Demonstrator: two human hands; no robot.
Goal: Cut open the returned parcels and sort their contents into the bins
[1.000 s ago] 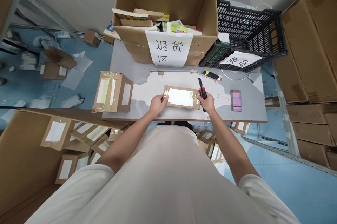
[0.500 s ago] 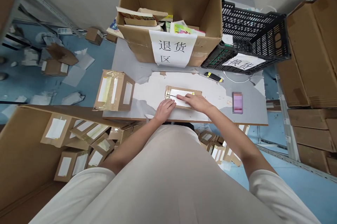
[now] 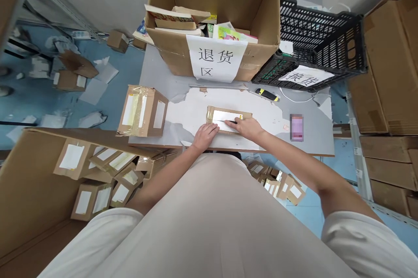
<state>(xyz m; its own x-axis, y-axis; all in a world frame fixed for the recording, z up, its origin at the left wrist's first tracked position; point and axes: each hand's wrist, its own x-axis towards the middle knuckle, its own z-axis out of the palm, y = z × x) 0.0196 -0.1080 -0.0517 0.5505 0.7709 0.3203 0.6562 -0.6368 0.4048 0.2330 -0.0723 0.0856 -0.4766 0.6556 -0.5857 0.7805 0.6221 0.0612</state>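
Observation:
A flat cardboard parcel (image 3: 223,115) with a white label and clear tape at its left end lies on the table in front of me. My left hand (image 3: 205,135) holds its near left edge, fingers close together. In my right hand (image 3: 244,127) is a utility knife (image 3: 232,121), its thin blade pointing left across the label. The fingers are wrapped round the handle, which is mostly hidden. Whether the blade cuts in or only lies on the surface, I cannot tell.
A taped carton (image 3: 142,111) stands left on the table (image 3: 176,134). Behind are a big cardboard box (image 3: 176,58) of books and a black crate (image 3: 326,62). Another utility knife (image 3: 267,94) and a blurred pink item (image 3: 296,127) lie right. Parcels (image 3: 71,157) fill a large box at lower left.
My right hand has drawn the knife to the right along the parcel, and its elbow has swung outward. My left hand stays on the near edge. The view has shifted slightly.

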